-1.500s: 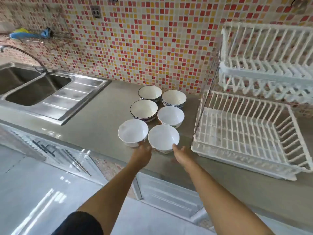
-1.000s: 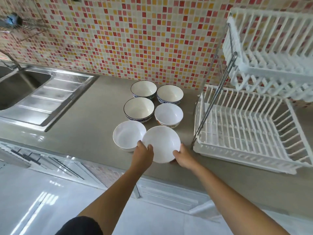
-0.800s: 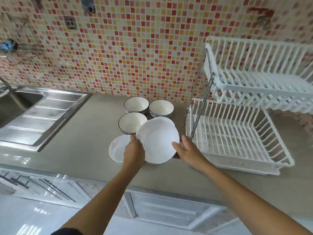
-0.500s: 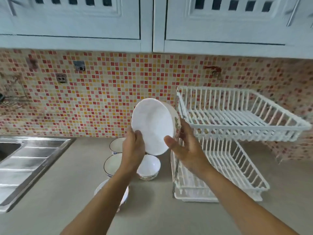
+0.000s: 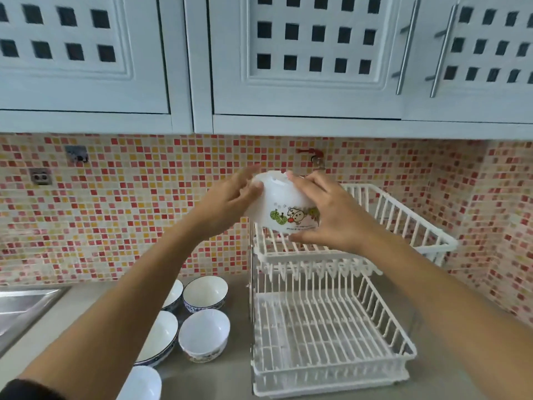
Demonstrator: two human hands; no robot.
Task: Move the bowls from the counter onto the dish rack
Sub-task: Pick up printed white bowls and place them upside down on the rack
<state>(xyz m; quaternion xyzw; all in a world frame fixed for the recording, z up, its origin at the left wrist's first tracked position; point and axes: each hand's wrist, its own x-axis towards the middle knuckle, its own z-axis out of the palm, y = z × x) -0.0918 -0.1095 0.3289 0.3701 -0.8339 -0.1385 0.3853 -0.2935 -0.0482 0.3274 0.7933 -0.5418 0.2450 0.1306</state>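
- Holding a white bowl (image 5: 281,206) upside down, both hands are raised in front of the tiled wall (image 5: 129,209); the bowl's foot points up and a small cartoon print with green and red shapes faces the camera.
- The left hand (image 5: 227,206) presses against the bowl's left side with fingers spread; its fingertips are blurred.
- The right hand (image 5: 328,215) wraps the bowl's right side, thumb low near the rim and fingers up toward the foot, so the bowl is clasped between the 2 hands.
- The bowl sits just above the front left corner of the upper tier of the white dish rack (image 5: 331,321); whether its rim touches the bars cannot be told.
- The rack has 2 tiers, with no dishes showing on the visible bars of either.
- Left of the rack, 5 bowls stand upright on the grey counter (image 5: 227,376): a blue-rimmed bowl (image 5: 205,293) nearest the wall, another blue-rimmed bowl (image 5: 174,294) partly hidden by the left forearm, a white bowl with a patterned base (image 5: 204,337), a larger dark-rimmed bowl (image 5: 161,339) beside it, and a plain white bowl (image 5: 144,383) at the bottom edge.
- Further left of the rack, a steel sink drainboard (image 5: 26,307) meets the counter.
- Above the rack hang pale cupboard doors (image 5: 311,59) with square cut-outs.
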